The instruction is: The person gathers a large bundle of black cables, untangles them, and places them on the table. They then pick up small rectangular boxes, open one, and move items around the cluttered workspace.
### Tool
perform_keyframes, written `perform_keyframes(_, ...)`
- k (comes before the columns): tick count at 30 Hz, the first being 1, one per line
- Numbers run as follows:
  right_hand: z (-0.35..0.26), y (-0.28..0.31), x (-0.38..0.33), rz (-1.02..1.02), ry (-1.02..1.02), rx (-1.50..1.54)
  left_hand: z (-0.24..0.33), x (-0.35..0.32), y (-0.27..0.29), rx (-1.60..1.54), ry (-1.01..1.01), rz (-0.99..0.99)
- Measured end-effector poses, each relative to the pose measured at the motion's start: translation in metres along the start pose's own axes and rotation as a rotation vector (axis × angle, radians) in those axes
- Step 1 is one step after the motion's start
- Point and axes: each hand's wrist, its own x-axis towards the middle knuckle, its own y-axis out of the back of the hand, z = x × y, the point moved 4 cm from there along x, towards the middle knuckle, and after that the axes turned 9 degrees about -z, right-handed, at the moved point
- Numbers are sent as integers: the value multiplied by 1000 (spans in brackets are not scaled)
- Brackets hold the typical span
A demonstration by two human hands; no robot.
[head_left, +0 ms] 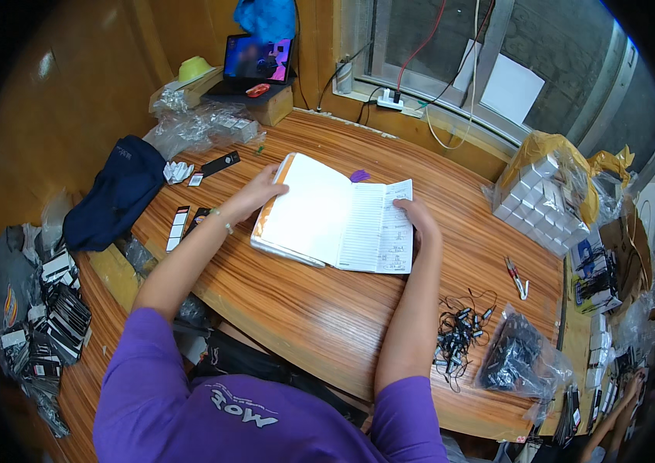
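An open notebook lies over the middle of the wooden table, partly in both hands. Its left page is blank white, with an orange edge showing along the left. To the right, a narrower ruled sheet carries handwriting. My left hand grips the notebook's upper left edge, thumb on the cover side of the page. My right hand holds the right edge, its thumb on the ruled sheet and its other fingers hidden behind. A small purple thing sits just beyond the notebook's top edge.
A lit tablet stands on a box at the back. White boxes fill a bag at right, near pliers, tangled black cables and a plastic bag. Navy cloth lies left. Another person's hand shows lower right.
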Motion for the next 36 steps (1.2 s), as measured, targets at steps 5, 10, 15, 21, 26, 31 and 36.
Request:
perform_keyframes(5, 0, -1, -4, -22, 28, -36, -60, -22, 10, -258, 44, -42)
perform_keyframes(10, -2, 9, -21, -89, -108, -244, -50, -49, 19, 908, -180, 530)
perform_keyframes(15, -37, 16, -40, 306, -92, -498, -43, -57, 3, 680, 95, 240)
perform_keyframes(21, -52, -7, -5, 263, 436, -535, -77, -46, 8, 740, -58, 219)
perform_keyframes(26, -38, -43, -5, 15, 118, -654, -54, -55, -8, 1032, -77, 537)
perform_keyframes(31, -20, -47, 0, 301, 199, -1023, -65, -22, 4, 940, -119, 456)
perform_keyframes(36, -12, -39, 2, 673, 195, -1056, -69, 30, 26, 878, -200, 442)
